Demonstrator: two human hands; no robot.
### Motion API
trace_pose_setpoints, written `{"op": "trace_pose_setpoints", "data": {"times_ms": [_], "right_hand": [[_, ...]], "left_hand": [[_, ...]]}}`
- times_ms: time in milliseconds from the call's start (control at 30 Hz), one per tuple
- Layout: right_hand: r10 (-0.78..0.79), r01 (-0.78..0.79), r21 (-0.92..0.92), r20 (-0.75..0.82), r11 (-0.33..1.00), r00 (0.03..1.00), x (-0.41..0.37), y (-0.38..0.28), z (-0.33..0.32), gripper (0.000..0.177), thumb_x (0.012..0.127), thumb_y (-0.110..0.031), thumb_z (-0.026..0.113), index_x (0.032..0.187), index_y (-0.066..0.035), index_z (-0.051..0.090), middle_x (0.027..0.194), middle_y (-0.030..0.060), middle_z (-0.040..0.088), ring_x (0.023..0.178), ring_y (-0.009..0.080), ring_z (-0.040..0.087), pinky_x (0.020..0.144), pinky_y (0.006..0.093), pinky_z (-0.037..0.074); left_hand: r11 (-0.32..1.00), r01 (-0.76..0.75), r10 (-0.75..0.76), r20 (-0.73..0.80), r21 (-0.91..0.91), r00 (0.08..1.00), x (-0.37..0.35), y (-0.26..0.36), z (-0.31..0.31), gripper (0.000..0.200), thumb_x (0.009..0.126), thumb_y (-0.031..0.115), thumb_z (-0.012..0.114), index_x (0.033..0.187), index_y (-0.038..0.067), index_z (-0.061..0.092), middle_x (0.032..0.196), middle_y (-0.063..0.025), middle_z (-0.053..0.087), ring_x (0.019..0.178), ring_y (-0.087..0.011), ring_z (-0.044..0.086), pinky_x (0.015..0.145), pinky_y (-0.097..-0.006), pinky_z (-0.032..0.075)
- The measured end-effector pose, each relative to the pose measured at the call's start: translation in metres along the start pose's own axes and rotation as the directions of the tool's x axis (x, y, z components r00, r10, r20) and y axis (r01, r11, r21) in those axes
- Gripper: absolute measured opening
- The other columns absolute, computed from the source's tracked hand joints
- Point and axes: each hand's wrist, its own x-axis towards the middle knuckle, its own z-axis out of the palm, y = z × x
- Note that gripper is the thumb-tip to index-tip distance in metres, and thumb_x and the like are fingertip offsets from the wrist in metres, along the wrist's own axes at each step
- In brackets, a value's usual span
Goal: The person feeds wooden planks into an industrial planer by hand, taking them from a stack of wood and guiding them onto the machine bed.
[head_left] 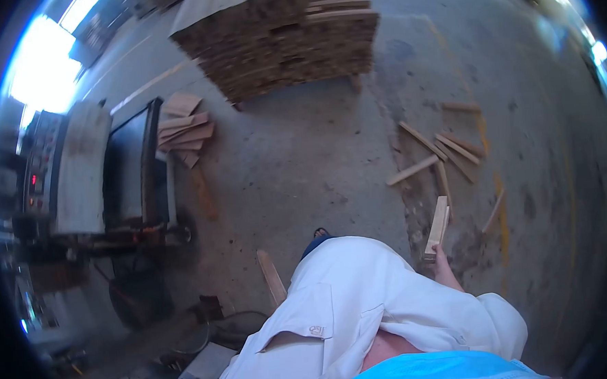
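Note:
My right hand [441, 259] is closed around the near end of a pale wooden block [437, 225], low at the right of my body. The block may be more than one piece; its far end points up the view, near loose wooden strips [421, 141] on the floor. A white sleeve covers most of that arm. My left hand does not show; the white shirt [362, 269] fills the lower middle of the view.
A large stack of wood [275, 50] stands ahead. At left is a machine [83, 170] with a control panel, beside a pile of short boards [187, 130]. One wooden piece [272, 277] lies left of my body. Yellow lines mark the concrete floor [302, 162].

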Motion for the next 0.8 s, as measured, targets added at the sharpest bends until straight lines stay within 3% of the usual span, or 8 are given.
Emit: {"op": "trace_pose_setpoints", "data": {"times_ms": [200, 233, 333, 367, 433, 600, 733, 800], "right_hand": [[0.031, 0.008, -0.293, 0.129, 0.956, 0.991, -0.029, -0.075, 0.180, 0.063, 0.081, -0.042, 0.065, 0.133, -0.011, 0.044, 0.111, 0.0173, 0.060, 0.094, 0.0341, 0.061, 0.074, 0.0552, 0.049], [-0.080, 0.126, -0.295, 0.163, 0.947, 0.983, -0.023, -0.078, 0.207, 0.069, 0.081, -0.040, 0.066, 0.137, -0.011, 0.038, 0.112, 0.0176, 0.058, 0.095, 0.0334, 0.061, 0.075, 0.0552, 0.049], [-0.059, 0.156, -0.480, 0.211, 0.864, 0.976, -0.111, -0.152, 0.316, 0.078, 0.078, -0.034, 0.070, 0.143, -0.009, 0.034, 0.122, 0.0179, 0.056, 0.102, 0.0330, 0.060, 0.083, 0.0521, 0.050], [-0.055, 0.166, -0.499, 0.230, 0.850, 0.972, -0.091, -0.156, 0.338, 0.078, 0.078, -0.034, 0.070, 0.143, -0.009, 0.034, 0.122, 0.0179, 0.056, 0.102, 0.0330, 0.060, 0.083, 0.0521, 0.050], [-0.273, 0.498, -0.415, 0.491, 0.762, 0.827, -0.060, -0.167, 0.393, 0.083, 0.073, -0.028, 0.074, 0.143, -0.006, 0.038, 0.127, 0.0125, 0.054, 0.114, 0.0253, 0.054, 0.095, 0.0392, 0.046], [-0.177, 0.664, -0.381, 0.770, 0.643, 0.613, -0.092, -0.239, 0.568, 0.092, 0.069, -0.025, 0.077, 0.148, -0.009, 0.032, 0.134, 0.0151, 0.049, 0.122, 0.0258, 0.049, 0.104, 0.0361, 0.040], [-0.026, 0.801, -0.315, 0.925, 0.509, 0.380, -0.129, -0.281, 0.722, 0.092, 0.070, -0.025, 0.076, 0.149, -0.009, 0.031, 0.136, 0.0154, 0.047, 0.126, 0.0261, 0.046, 0.105, 0.0364, 0.039], [0.039, 0.835, -0.258, 0.961, 0.485, 0.274, -0.143, -0.283, 0.796, 0.092, 0.070, -0.026, 0.076, 0.149, -0.008, 0.031, 0.136, 0.0151, 0.047, 0.126, 0.0258, 0.046, 0.105, 0.0365, 0.039]], "left_hand": [[0.966, -0.116, 0.068, -0.204, -0.233, 0.977, 0.013, 0.038, -0.037, 0.083, 0.066, 0.028, 0.081, 0.132, -0.008, 0.045, 0.120, -0.0243, 0.061, 0.106, -0.0344, 0.062, 0.091, -0.0413, 0.049], [0.947, -0.166, 0.102, -0.234, -0.275, 0.967, 0.010, 0.059, -0.047, 0.084, 0.066, 0.027, 0.081, 0.133, -0.008, 0.044, 0.121, -0.0245, 0.060, 0.107, -0.0345, 0.062, 0.092, -0.0412, 0.049], [0.876, -0.275, 0.166, -0.288, -0.396, 0.943, -0.015, 0.132, -0.076, 0.087, 0.068, 0.026, 0.080, 0.138, -0.007, 0.039, 0.125, -0.0255, 0.058, 0.111, -0.0341, 0.060, 0.094, -0.0405, 0.048], [0.803, -0.336, 0.197, -0.312, -0.493, 0.929, -0.014, 0.149, -0.082, 0.087, 0.070, 0.024, 0.079, 0.140, -0.006, 0.037, 0.126, -0.0246, 0.057, 0.111, -0.0332, 0.059, 0.094, -0.0399, 0.047], [0.706, -0.381, 0.189, -0.359, -0.597, 0.914, -0.004, 0.177, -0.092, 0.088, 0.071, 0.022, 0.078, 0.142, -0.005, 0.035, 0.127, -0.0237, 0.056, 0.111, -0.0323, 0.059, 0.094, -0.0393, 0.047], [0.368, -0.540, 0.222, -0.493, -0.757, 0.842, -0.004, 0.278, -0.137, 0.092, 0.071, 0.017, 0.079, 0.147, -0.002, 0.030, 0.130, -0.0180, 0.054, 0.113, -0.0275, 0.056, 0.095, -0.0365, 0.047], [0.287, -0.593, 0.109, -0.590, -0.752, 0.800, 0.002, 0.339, -0.181, 0.092, 0.071, 0.014, 0.078, 0.148, 0.000, 0.031, 0.130, -0.0166, 0.054, 0.115, -0.0261, 0.056, 0.097, -0.0353, 0.046], [0.316, -0.693, 0.060, -0.716, -0.648, 0.696, 0.022, 0.349, -0.190, 0.091, 0.070, 0.013, 0.079, 0.147, -0.001, 0.032, 0.130, -0.0158, 0.054, 0.115, -0.0251, 0.056, 0.098, -0.0349, 0.046]]}}
